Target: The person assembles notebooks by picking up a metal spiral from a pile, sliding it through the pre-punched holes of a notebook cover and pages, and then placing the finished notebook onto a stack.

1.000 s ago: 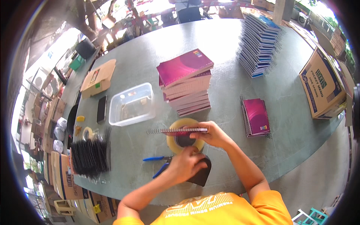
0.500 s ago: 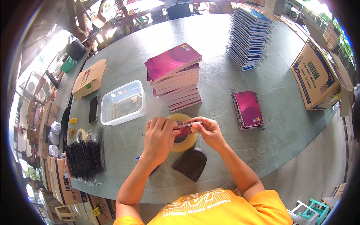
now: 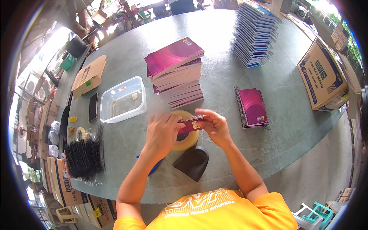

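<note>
Above a wide roll of clear yellowish tape (image 3: 188,144), I hold a small magenta spiral notebook (image 3: 189,125) with its coil edge along the top. My left hand (image 3: 161,132) grips its left end between thumb and fingers. At the other end, my right hand (image 3: 214,128) has its thumb and fingers on the corner, the index finger stretched along the coil. Just nearer to me lies a dark rounded block (image 3: 193,163). Something blue (image 3: 155,168) is partly covered by my left wrist.
Magenta notebooks rise in a tall stack (image 3: 174,76) ahead, with a smaller pile (image 3: 252,108) to the right. Blue notebooks (image 3: 253,36) stand far right near a carton (image 3: 324,76). Leftward are a clear plastic tub (image 3: 124,100), a phone (image 3: 93,107) and black coils (image 3: 86,157).
My right fingers have loosened and lifted along the notebook's coil. More of its magenta cover shows below the coil. The whole view has shifted slightly.
</note>
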Demonstrator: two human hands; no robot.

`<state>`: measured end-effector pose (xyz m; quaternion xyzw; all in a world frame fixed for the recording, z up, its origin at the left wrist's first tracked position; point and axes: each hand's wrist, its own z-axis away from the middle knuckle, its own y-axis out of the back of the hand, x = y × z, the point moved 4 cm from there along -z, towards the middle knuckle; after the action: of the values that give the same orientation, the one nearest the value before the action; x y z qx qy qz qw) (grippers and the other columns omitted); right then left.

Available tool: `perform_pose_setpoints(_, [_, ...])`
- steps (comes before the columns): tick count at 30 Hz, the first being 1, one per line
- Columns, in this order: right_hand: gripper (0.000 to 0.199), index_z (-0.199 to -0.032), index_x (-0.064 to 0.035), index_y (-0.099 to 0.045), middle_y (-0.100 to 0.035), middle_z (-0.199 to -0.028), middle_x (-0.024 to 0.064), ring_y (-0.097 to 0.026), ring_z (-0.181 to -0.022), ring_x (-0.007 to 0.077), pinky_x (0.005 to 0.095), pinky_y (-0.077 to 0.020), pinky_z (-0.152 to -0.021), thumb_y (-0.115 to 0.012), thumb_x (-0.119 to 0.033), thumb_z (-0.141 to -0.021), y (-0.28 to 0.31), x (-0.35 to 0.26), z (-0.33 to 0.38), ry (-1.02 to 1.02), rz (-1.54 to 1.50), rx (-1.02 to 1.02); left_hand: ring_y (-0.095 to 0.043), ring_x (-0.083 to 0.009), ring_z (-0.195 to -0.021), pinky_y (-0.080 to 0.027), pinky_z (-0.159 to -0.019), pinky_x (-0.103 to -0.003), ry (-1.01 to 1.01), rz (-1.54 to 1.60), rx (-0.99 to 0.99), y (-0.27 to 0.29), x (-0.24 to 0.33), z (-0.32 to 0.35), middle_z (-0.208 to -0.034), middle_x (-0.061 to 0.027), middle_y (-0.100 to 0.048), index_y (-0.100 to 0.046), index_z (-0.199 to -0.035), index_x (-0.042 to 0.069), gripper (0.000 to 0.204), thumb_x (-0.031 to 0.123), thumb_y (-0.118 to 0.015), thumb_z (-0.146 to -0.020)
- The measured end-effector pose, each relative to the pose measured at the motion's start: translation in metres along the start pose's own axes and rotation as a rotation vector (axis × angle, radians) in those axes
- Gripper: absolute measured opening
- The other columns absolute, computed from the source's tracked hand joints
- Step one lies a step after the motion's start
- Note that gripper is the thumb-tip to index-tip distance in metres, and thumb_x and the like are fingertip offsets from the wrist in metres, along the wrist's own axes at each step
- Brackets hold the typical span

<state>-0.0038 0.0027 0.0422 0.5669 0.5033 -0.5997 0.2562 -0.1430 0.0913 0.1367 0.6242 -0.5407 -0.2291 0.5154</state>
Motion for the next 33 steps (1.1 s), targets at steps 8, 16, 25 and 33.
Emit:
perform_pose_setpoints(8, [0.011,-0.094,0.0018,-0.066,-0.069,-0.085,0.0034,-0.063,-0.079,0.0082,0.0238,-0.0514,-0.073,-0.062,0.003,-0.084,0.002,-0.005,0.001,0.098,0.285,0.013,-0.056,-0.0261,-0.091,-0.04,-0.083,-0.041,0.025,0.098,-0.041,-0.001,0.01,-0.005,-0.089,-0.0051,-0.062,-0.061,-0.097,0.009,0.021,0.018,-0.067,-0.079])
perform_pose_setpoints(16, [0.012,-0.095,-0.0006,-0.066,-0.07,-0.079,0.0074,-0.063,-0.072,0.0072,0.0236,-0.0487,-0.064,-0.066,-0.005,-0.083,0.003,-0.009,0.007,0.154,0.516,0.085,-0.057,-0.0285,-0.087,-0.044,-0.078,-0.039,-0.102,0.214,0.012,-0.029,0.03,-0.018,-0.087,-0.0092,-0.061,-0.061,-0.098,0.004,0.018,0.009,-0.06,-0.081])
perform_pose_setpoints(25, [0.013,-0.095,-0.0005,-0.065,-0.069,-0.08,0.0097,-0.066,-0.07,0.0111,0.0238,-0.0494,-0.062,-0.066,-0.007,-0.083,0.004,-0.014,0.009,0.131,0.566,0.076,-0.059,-0.0319,-0.081,-0.047,-0.071,-0.039,-0.125,0.402,-0.114,-0.027,0.024,-0.027,-0.083,-0.0148,-0.062,-0.063,-0.094,0.001,0.015,0.01,-0.062,-0.081])
perform_pose_setpoints(33, [0.015,-0.092,-0.0013,-0.066,-0.068,-0.079,0.0111,-0.065,-0.065,0.0165,0.0264,-0.0508,-0.059,-0.068,-0.002,-0.077,-0.009,-0.025,0.009,0.289,0.711,0.137,-0.055,-0.0319,-0.08,-0.044,-0.071,-0.041,-0.127,0.419,0.048,-0.029,0.022,-0.017,-0.081,-0.0136,-0.059,-0.06,-0.088,0.0,0.014,0.005,-0.064,-0.075])
